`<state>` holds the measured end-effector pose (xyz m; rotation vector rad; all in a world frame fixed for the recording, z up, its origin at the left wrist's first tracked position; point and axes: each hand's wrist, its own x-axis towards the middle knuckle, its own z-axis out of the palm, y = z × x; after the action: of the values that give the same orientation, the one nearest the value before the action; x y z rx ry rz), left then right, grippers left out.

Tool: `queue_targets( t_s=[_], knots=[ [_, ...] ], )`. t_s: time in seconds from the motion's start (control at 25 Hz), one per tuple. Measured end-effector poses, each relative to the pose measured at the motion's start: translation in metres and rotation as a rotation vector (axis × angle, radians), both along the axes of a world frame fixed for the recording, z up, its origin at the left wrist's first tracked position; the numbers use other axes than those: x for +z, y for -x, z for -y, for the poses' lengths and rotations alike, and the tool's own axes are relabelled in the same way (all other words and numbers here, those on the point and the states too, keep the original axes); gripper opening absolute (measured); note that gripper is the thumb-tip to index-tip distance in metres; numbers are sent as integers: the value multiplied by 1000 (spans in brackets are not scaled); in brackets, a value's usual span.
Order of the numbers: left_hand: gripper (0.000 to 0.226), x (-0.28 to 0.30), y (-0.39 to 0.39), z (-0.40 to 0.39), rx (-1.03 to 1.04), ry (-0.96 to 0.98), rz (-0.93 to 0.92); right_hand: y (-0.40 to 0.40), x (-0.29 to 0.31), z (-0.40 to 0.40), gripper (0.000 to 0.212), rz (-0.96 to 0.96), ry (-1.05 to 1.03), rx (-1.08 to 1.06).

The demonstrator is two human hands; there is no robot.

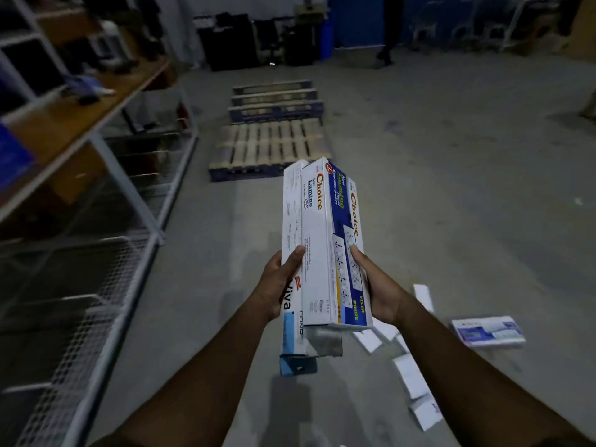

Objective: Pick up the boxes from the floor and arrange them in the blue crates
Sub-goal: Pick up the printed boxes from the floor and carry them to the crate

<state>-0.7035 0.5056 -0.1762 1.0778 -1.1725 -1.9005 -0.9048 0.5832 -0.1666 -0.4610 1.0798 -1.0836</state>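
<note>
- Here, in the head view, a bundle of long boxes (322,253) is held lengthwise in front of the body, above the concrete floor (451,188).
- The left hand (279,285) is wrapped round the bundle's left side, its thumb laid on the white top face.
- The right hand (377,285) is closed on the right side, its thumb pressed on the blue box (346,259) printed with sockets.
- A white box marked "Choice" (314,237) is seen on top, and a box marked "Viva" (292,333) sticks out lower, toward the body.
- Several small white boxes (409,372) are scattered on the floor to the right, below the forearm; a blue-and-white box (487,330) lies flat farther right.
- A wooden pallet (271,146) is set on the floor ahead, with further pallets (275,101) behind it.
- A white metal rack with mesh shelves (96,253) is stood along the left edge of the floor.
- Something blue (13,153) is seen on the rack at the far left; whether it is a crate cannot be told.
</note>
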Motion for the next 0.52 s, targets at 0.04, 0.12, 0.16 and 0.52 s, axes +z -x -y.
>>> queue_targets(
  t_s=[0.04, 0.12, 0.16, 0.52],
  knots=[
    [84, 3, -33, 4, 59, 9, 0, -30, 4, 14, 65, -13, 10, 47],
    [76, 9, -100, 8, 193, 20, -6, -92, 10, 39, 59, -14, 38, 144],
    [70, 14, -130, 9, 260, 25, -12, -121, 13, 51, 56, -14, 45, 185],
    [70, 42, -356, -5, 831, 53, -77, -358, 39, 143, 44, -12, 125, 647]
  ],
)
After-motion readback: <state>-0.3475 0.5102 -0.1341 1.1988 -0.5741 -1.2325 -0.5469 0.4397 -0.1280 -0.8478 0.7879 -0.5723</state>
